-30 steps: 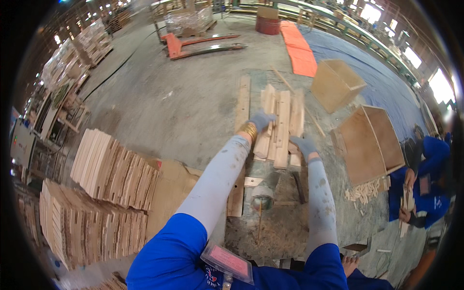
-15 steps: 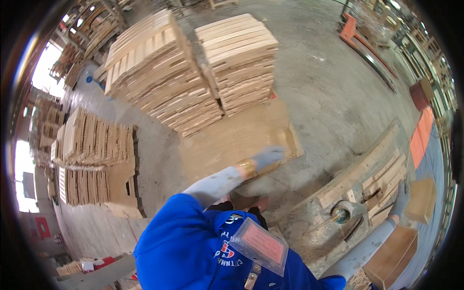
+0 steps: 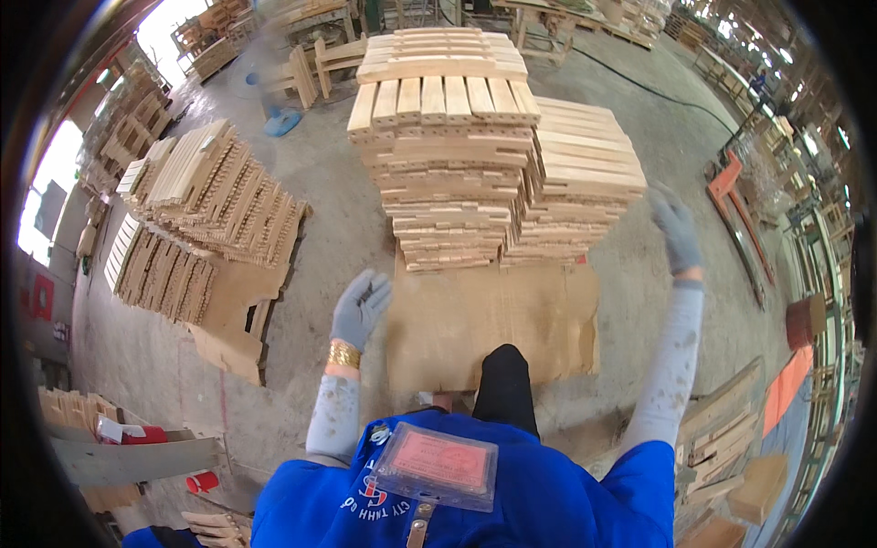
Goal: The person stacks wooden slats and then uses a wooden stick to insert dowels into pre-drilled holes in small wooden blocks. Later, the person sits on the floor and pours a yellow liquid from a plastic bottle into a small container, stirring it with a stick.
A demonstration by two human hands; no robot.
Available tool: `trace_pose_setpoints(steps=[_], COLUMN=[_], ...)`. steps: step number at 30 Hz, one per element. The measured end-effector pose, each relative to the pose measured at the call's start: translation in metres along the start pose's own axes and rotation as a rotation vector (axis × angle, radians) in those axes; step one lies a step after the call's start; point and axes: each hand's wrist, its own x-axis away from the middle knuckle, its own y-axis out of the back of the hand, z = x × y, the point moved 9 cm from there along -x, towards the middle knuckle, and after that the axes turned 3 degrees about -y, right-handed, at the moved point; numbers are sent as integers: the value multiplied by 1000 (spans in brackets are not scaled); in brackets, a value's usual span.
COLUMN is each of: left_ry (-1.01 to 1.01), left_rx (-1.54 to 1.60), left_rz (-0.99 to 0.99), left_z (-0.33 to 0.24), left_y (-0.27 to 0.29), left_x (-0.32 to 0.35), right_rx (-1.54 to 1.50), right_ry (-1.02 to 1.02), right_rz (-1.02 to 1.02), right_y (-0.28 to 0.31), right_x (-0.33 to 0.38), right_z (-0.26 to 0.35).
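Observation:
My left hand [image 3: 361, 309], in a grey glove with a gold bracelet at the wrist, reaches forward with fingers stretched out and nothing in it. It hovers by the left edge of a sheet of brown cardboard [image 3: 484, 342]. On the sheet's far part stands a tall stack of light wooden slats [image 3: 448, 155], with a lower stack of slats [image 3: 589, 155] beside it. My right hand [image 3: 674, 230], gloved in grey and slightly blurred, is out near the lower stack's right side. Its fingers are extended and it holds nothing visible.
Another pile of slatted wood [image 3: 201, 201] sits on cardboard at the left. An orange pallet jack [image 3: 731, 187] stands at the far right. A wooden bench with wood pieces [image 3: 717, 447] and a cardboard box [image 3: 760, 486] lie at the lower right. Part of another person's blue clothing [image 3: 160, 537] shows at the lower left.
My view has turned from the bench toward the stacks. My right hand has left the bench's wood pieces and reached forward. My left hand now shows left of the cardboard sheet.

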Motion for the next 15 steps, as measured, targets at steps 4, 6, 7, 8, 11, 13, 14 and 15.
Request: trace_pose_setpoints(steps=[4,6,7,8,11,13,14,15], left_ry=[9,1,-31,-62,-158,-169,-180,-195], left_rx=[6,-20,-29,-39,-80,-75,-66,-91], left_rz=[99,134,122,108,47,88,118,88], left_z=[9,2,-6,-15,-36,-34,-36,-45], left_y=[-34,-50,-50,-49,-44,-63,-75,-82], left_x=[-5,-9,-13,-15,-23,-44,-47,-45], right_rx=[-4,59,98,135,21,-48,-85,-63], right_ry=[48,80,104,128,161,152,162,137], right_rz=[158,209,223,238,242,176,153,132], right_y=[-97,-138,-158,-176,-220,-207,-203,-224], right_x=[-95,-143,-168,-192,-270,-339,-367,-383], right_z=[19,18,22,26,30,15,22,15])
